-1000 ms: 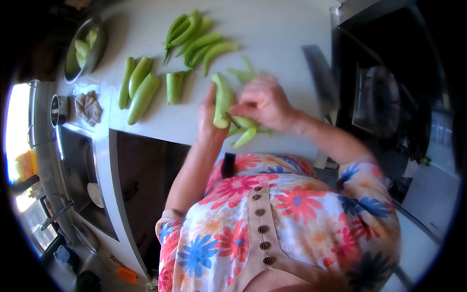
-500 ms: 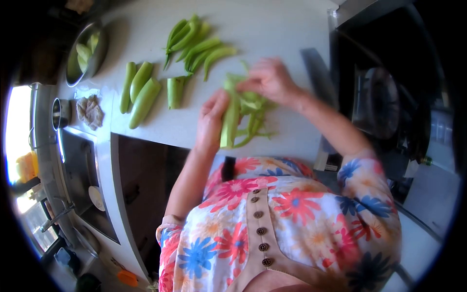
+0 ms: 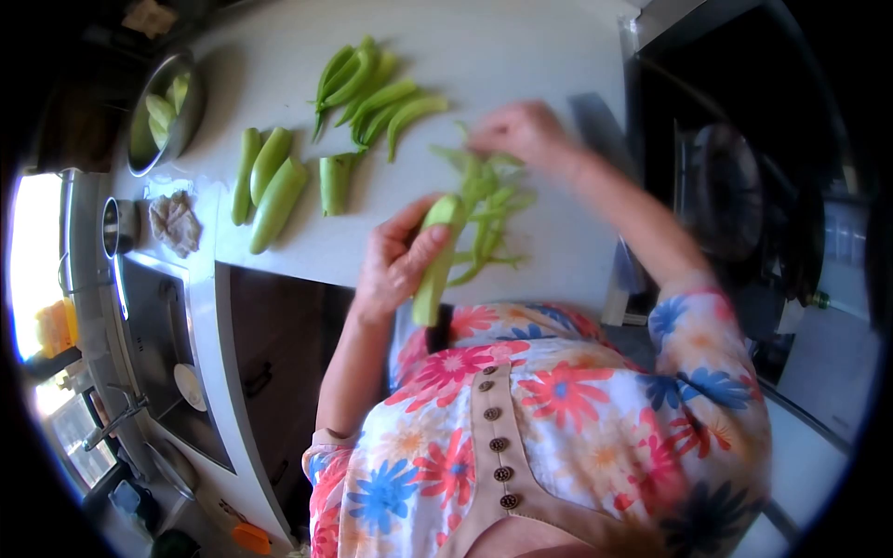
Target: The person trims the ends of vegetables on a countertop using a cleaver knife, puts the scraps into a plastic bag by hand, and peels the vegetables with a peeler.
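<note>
My left hand (image 3: 395,260) is wrapped around a long pale green gourd (image 3: 437,265), tilted over the counter's front edge. Its skin looks peeled, with paler flesh showing. Past it, to the right, my right hand (image 3: 523,135) hovers apart from the gourd with fingers pinched together. The hand is blurred, and what it holds, if anything, cannot be made out. Beneath it and beside the gourd lies a loose pile of green peel strips (image 3: 488,209).
Several long green peppers (image 3: 358,79) lie at the back. Left of them are whole gourds (image 3: 279,205) and a short cut piece (image 3: 335,183). A metal bowl (image 3: 191,116) holds pale green pieces. A crumpled cloth (image 3: 174,223) sits by the sink (image 3: 153,344). A grey blade (image 3: 600,130) lies at right.
The gourd has been drawn down toward my body in my left hand, its upper end now away from the peel pile. My right hand has parted from it, slightly up and right.
</note>
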A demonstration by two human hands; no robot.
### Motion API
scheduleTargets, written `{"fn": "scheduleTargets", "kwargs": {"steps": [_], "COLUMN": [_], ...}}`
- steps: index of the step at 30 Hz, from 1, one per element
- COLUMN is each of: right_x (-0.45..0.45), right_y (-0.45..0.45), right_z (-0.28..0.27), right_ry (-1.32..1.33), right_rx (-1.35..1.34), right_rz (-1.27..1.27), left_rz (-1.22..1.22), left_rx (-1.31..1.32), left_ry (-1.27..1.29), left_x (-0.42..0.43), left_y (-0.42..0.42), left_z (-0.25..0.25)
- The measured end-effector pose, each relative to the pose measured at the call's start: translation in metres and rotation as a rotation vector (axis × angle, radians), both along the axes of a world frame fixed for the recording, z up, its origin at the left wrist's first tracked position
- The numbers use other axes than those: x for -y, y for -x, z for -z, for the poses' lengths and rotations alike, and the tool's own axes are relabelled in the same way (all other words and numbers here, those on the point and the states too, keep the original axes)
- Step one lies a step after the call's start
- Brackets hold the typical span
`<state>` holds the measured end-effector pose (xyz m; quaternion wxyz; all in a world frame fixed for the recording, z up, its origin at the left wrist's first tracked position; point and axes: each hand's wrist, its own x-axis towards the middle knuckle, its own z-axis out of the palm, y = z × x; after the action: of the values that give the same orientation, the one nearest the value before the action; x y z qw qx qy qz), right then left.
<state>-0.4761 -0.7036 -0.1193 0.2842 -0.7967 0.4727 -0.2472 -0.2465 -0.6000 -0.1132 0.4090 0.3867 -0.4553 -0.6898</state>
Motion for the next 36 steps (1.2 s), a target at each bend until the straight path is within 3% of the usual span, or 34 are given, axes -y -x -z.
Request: {"fn": "scheduleTargets", "kwargs": {"steps": [3,5,9,10,13,18,22,25,30,33,36], "right_x": [-0.006,-0.013,-0.015,-0.013,-0.007,-0.024,-0.021,-0.015,-0.027,-0.030,-0.018], "right_y": [-0.005,-0.018,-0.018,-0.013,-0.001,-0.023,-0.020,0.003,-0.020,-0.026,-0.005], "right_z": [-0.006,-0.014,-0.011,-0.006,0.006,-0.020,-0.005,0.013,-0.026,-0.031,-0.003], "right_ry": [-0.020,0.080,0.144,0.237,0.200,0.188,0.376,0.338,0.346,0.514,0.382], "right_rx": [0.019,0.105,0.052,-0.119,-0.083,0.248,0.028,-0.206,0.023,-0.049,-0.151], "right_rz": [-0.022,-0.131,-0.156,-0.145,-0.077,-0.099,-0.095,0.014,-0.036,-0.102,-0.017], "left_rz": [0.013,-0.043,0.001,0.037,-0.003,-0.046,-0.021,0.009,-0.029,-0.035,0.035], "left_rx": [0.084,0.097,0.151,0.189,-0.041,-0.036,-0.039,-0.150,-0.167,-0.113,-0.056], "left_ry": [-0.079,0.044,0.035,0.029,-0.060,-0.063,-0.093,-0.120,-0.131,-0.088,-0.007], "left_x": [0.004,0.005,0.000,-0.002,-0.002,0.005,0.002,-0.004,0.005,0.003,-0.006], "left_y": [0.000,0.006,0.003,0.002,-0.001,0.004,0.004,0.001,0.003,0.003,-0.001], "left_z": [0.010,0.015,0.013,0.014,-0.001,0.004,0.002,-0.006,-0.003,-0.003,-0.018]}}
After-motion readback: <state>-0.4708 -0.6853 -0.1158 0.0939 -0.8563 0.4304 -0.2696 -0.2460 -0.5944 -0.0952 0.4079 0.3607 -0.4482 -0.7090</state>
